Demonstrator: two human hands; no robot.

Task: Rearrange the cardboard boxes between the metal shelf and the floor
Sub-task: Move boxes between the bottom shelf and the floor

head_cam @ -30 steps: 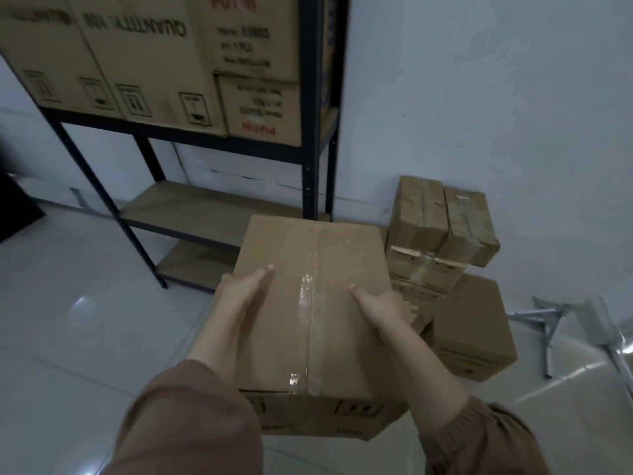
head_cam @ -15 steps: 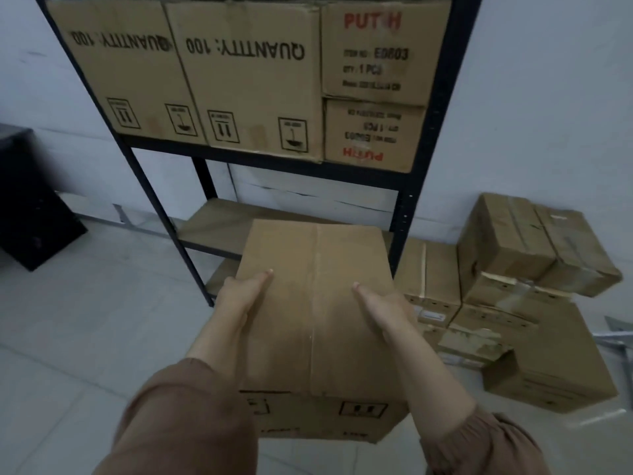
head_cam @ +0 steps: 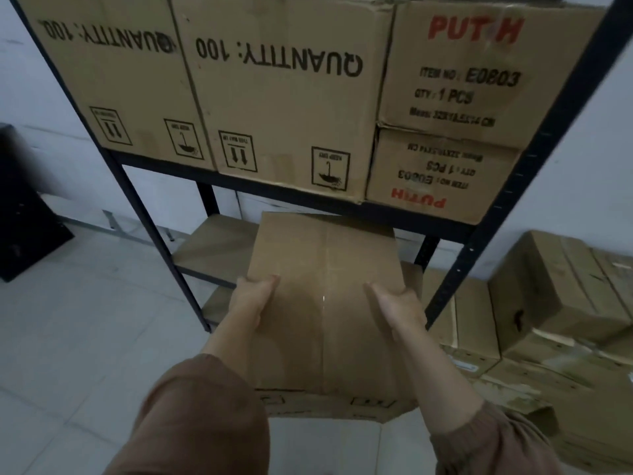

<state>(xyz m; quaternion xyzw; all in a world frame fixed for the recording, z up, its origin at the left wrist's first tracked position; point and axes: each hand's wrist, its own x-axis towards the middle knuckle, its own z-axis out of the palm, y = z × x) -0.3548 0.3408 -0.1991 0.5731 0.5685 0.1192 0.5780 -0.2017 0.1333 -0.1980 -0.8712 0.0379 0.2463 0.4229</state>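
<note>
cardboard box [head_cam: 325, 275], taped shut, gripped by both hands [head_cam: 253, 299] [head_cam: 399, 308] before loaded metal shelf [head_cam: 513, 186].

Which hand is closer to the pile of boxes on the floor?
Right. The right hand holds the carried box on the side facing the floor pile; the left hand holds the opposite side, farther away.

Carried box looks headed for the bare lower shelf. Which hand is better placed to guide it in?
Left, probably. The left hand grips the box on the side facing the bare shelf board; the right hand grips nearer the shelf's front post, with less room.
</note>
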